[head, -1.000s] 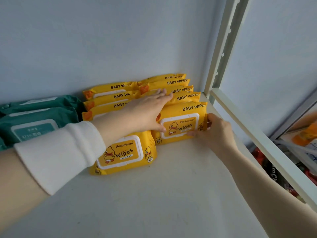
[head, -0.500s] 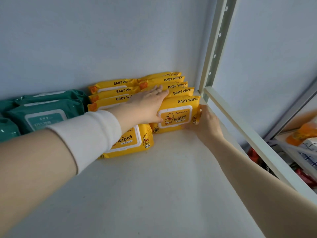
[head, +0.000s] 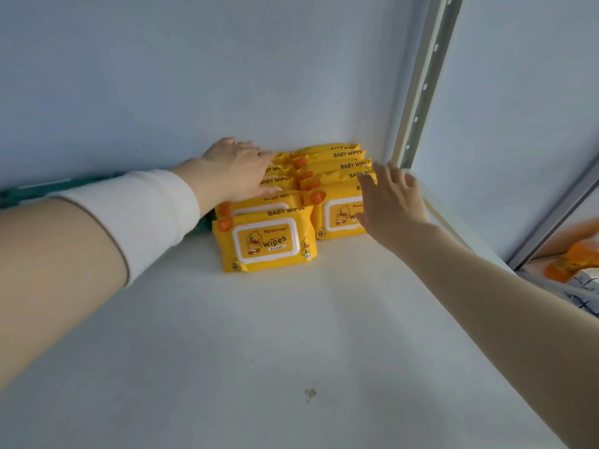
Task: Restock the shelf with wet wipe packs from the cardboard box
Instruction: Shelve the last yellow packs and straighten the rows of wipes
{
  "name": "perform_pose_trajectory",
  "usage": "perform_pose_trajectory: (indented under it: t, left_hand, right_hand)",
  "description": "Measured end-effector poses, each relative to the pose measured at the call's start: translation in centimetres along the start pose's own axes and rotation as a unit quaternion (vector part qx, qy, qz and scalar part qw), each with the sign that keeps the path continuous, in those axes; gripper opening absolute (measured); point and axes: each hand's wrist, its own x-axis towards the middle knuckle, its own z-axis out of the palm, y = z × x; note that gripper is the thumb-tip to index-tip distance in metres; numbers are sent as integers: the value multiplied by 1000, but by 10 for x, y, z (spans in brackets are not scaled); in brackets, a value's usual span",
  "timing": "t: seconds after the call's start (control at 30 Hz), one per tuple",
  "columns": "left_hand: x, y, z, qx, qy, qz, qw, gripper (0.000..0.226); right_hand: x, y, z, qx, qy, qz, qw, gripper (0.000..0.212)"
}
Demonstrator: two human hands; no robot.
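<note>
Several yellow wet wipe packs stand in two rows at the back right corner of the white shelf (head: 291, 335). The front pack of the left row (head: 265, 243) faces me with its duck label. My left hand (head: 236, 171) lies flat with straight fingers on the tops of the left row's packs. My right hand (head: 390, 202) is spread open in front of the front pack of the right row (head: 337, 215), covering its right side; I cannot tell whether it touches. The cardboard box is out of view.
Green wipe packs (head: 19, 196) lie at the far left against the back wall, mostly hidden by my left forearm. A perforated metal upright (head: 421, 92) and the shelf's right rim (head: 453, 218) border the packs. Orange goods (head: 573, 260) sit lower right.
My left hand slid from the right row's front pack to the tops of the left row. My right hand let go of the right pack's edge and opened. The view pulled back.
</note>
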Motion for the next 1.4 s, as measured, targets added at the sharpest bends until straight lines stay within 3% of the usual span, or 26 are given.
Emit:
perform_pose_trajectory:
  t: [0.13,0.23,0.37,0.57,0.67,0.77,0.9,1.03,1.23,1.33,1.4]
  left_hand:
    - [-21,-19,-8,23,-143,0,989,56]
    - [-36,-34,-5,-2,-195,5,981,58]
    - [-48,-53,9,-26,-188,9,982,61]
    - [-43,-68,32,-105,-136,31,985,57]
    - [-35,-74,44,-167,-73,24,983,56]
    - [-27,-70,53,-285,-17,19,958,53]
    - [-12,-63,65,-401,-19,13,916,48]
    - [-1,-66,79,-425,47,-23,904,53]
    - [7,-66,81,-395,-51,-2,917,71]
    - [8,-67,70,-384,-108,8,917,99]
    - [12,-66,66,-371,-132,20,919,106]
  right_hand:
    - [-1,-22,-27,-32,-57,-59,996,59]
    - [-6,-46,-45,-41,-82,-64,994,56]
    - [-15,-77,-50,-40,-92,-54,993,58]
    - [-32,-105,-25,9,-92,-1,996,84]
    - [-42,-110,-9,84,-82,45,992,97]
    - [-45,-113,8,203,-63,69,975,104]
    - [-39,-115,30,329,-11,85,940,106]
    - [-36,-113,47,388,5,110,915,103]
    - [-27,-113,56,451,-26,167,876,84]
    - [-23,-120,59,460,-26,177,870,84]
    - [-21,-123,62,466,-11,178,866,87]
